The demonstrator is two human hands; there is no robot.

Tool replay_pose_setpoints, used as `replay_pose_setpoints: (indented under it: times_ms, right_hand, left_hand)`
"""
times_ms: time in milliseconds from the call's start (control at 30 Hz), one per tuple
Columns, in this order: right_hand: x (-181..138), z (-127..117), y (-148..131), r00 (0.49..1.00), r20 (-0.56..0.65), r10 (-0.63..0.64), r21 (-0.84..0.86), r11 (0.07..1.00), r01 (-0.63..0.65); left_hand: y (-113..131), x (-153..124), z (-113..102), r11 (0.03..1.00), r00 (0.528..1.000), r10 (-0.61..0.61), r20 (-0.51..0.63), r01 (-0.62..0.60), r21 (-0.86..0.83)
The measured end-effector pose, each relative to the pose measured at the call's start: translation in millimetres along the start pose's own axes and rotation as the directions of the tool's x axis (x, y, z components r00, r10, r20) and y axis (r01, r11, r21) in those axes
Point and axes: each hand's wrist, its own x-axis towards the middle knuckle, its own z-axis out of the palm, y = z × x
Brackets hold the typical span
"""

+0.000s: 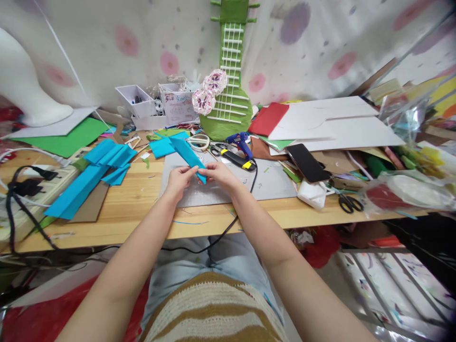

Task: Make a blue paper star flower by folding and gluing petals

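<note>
Over the grey mat (274, 183), a folded strip of blue paper (187, 153) slants up and away to the left. My left hand (181, 182) pinches its near end from the left side. On the other side of that end, my right hand (218, 174) grips it with the fingers close together. Just beyond lies another blue paper piece (162, 147). A yellow-and-black utility knife (237, 160) and a blue glue gun (240, 141) rest to the right of the strip. To the left, several folded blue paper strips (80, 190) lie on brown cardboard (93, 206).
A green guitar-shaped craft (228, 111) stands at the back. White boards (320, 118), a black phone (308, 163) and scissors (351, 203) lie to the right. A power strip (21, 216) runs along the left edge. A black cord (228, 229) crosses the table's front edge.
</note>
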Motion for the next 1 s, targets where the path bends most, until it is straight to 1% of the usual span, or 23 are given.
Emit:
replay_pose_setpoints:
  times_ms: [100,200,300,400,467,600,667,733,867,1000]
  right_hand:
    - [1.6,-1.3,1.8,1.000,-0.016,0.001,-0.035,0.999,-0.002]
    - [3.0,-2.2,4.0,0.999,-0.032,0.025,-0.074,0.997,-0.027]
    - [3.9,-2.0,5.8,0.998,-0.042,0.044,-0.092,0.995,-0.048]
    - [5.4,0.1,6.7,0.997,-0.057,0.057,-0.072,0.996,-0.061]
    - [7.1,2.3,7.0,0.995,-0.078,0.058,-0.058,0.996,-0.063]
    - [11.6,5.2,7.5,0.986,-0.166,0.029,-0.075,0.996,-0.042]
    - [13.3,5.4,7.8,0.982,-0.186,0.031,-0.080,0.996,-0.046]
    - [14.0,4.6,8.2,0.985,-0.163,0.049,-0.070,0.996,-0.061]
    - [12.1,1.9,9.5,0.991,-0.102,0.082,-0.050,0.995,-0.087]
    - [9.0,1.5,11.4,0.995,-0.061,0.083,-0.036,0.996,-0.086]
  left_hand:
    - [0.2,1.8,-1.6,0.999,1.000,-0.008,0.004,0.009,-0.047]
    - [-2.1,5.7,-2.7,0.997,1.000,-0.006,-0.017,0.005,-0.077]
    - [-7.4,10.8,-2.2,0.999,0.994,0.028,-0.102,-0.031,-0.024]
    - [-12.3,14.0,-0.6,0.995,0.974,0.097,-0.204,-0.095,0.016]
    - [-13.9,14.0,0.6,0.992,0.964,0.130,-0.230,-0.124,0.039]
    - [-14.4,11.4,2.1,0.984,0.968,0.172,-0.185,-0.159,0.079]
    - [-14.3,11.0,1.7,0.982,0.971,0.180,-0.155,-0.168,0.092]
    - [-14.0,12.1,0.2,0.984,0.973,0.170,-0.154,-0.158,0.082]
    - [-13.8,16.9,-4.3,0.990,0.977,0.137,-0.161,-0.138,0.010]
    - [-15.9,19.1,-6.5,0.987,0.975,0.152,-0.160,-0.159,-0.030]
